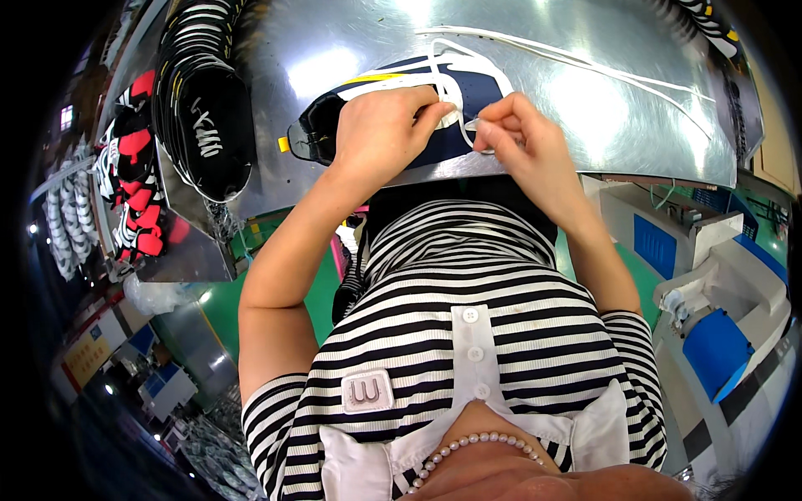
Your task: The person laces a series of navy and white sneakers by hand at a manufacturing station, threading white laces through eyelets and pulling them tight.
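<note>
A navy shoe upper (434, 150) with white and yellow stripes lies on its side on the metal table, its black-lined opening toward the left. A white shoelace (455, 43) loops over its front part. My left hand (384, 129) rests across the middle of the upper, its thumb and fingers closed on the lace by the eyelet edge. Just right of it, my right hand (530, 146) pinches the lace between thumb and fingertips. The fingers of my left hand hide part of the eyelets.
A long row of nested black shoe uppers (200, 108) stands at the left of the metal table (284, 50). Loose white laces (576, 58) stretch across the far right. Red, black and white pieces (138, 167) hang at the left. A grey and blue machine (710, 334) stands at the right.
</note>
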Motion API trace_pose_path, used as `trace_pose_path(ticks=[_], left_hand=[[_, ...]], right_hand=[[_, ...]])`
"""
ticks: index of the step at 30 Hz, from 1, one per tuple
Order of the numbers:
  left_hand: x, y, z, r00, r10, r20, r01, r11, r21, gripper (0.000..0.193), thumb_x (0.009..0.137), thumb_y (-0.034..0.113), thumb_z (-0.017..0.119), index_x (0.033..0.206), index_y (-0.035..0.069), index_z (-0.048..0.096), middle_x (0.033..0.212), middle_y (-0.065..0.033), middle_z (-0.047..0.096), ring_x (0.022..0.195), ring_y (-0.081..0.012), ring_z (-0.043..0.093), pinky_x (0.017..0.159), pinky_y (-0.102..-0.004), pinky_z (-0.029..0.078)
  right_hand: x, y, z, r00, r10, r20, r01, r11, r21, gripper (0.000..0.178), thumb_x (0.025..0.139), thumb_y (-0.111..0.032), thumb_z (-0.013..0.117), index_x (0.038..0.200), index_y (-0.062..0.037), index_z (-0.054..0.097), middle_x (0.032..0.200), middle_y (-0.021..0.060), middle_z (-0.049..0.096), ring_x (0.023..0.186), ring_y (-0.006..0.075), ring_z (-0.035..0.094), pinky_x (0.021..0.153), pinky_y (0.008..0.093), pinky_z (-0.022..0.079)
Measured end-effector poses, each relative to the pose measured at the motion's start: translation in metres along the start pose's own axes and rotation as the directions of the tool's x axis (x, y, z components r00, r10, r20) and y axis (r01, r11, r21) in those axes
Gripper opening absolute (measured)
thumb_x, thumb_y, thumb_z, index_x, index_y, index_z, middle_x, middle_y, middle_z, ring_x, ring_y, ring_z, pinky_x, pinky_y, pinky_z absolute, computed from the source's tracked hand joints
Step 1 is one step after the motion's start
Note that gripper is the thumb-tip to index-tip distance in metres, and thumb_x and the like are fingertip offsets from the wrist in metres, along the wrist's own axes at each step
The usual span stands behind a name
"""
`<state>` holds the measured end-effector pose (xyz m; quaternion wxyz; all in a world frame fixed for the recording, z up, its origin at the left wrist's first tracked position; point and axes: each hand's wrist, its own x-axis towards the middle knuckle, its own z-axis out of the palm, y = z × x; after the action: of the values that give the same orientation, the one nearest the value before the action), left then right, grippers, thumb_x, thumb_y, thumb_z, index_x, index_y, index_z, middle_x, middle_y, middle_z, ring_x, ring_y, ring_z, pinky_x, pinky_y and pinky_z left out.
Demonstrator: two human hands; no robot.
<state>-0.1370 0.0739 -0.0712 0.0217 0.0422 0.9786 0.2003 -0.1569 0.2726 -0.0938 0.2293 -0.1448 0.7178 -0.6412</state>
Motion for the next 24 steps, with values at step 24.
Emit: trace_pose_path(ticks=[24], left_hand=[[-0.001, -0.016, -0.002, 0.988, 0.103, 0.115, -0.075, 0.97, -0.231, 0.02, 0.085, 0.019, 0.071, 0.097, 0.003, 0.068, 0.086, -0.0108, 0.07, 0.081, -0.0245, 0.069, 0.072, -0.0321, 0.052]], right_hand=[[0.01, 0.013, 0.012, 0.993, -0.119, 0.001, 0.112, 0.929, -0.351, 0.011, 0.089, -0.008, 0.062, 0.09, 0.0006, 0.055, 0.071, 0.0142, 0.067, 0.064, 0.0311, 0.067, 0.06, 0.0384, 0.052]])
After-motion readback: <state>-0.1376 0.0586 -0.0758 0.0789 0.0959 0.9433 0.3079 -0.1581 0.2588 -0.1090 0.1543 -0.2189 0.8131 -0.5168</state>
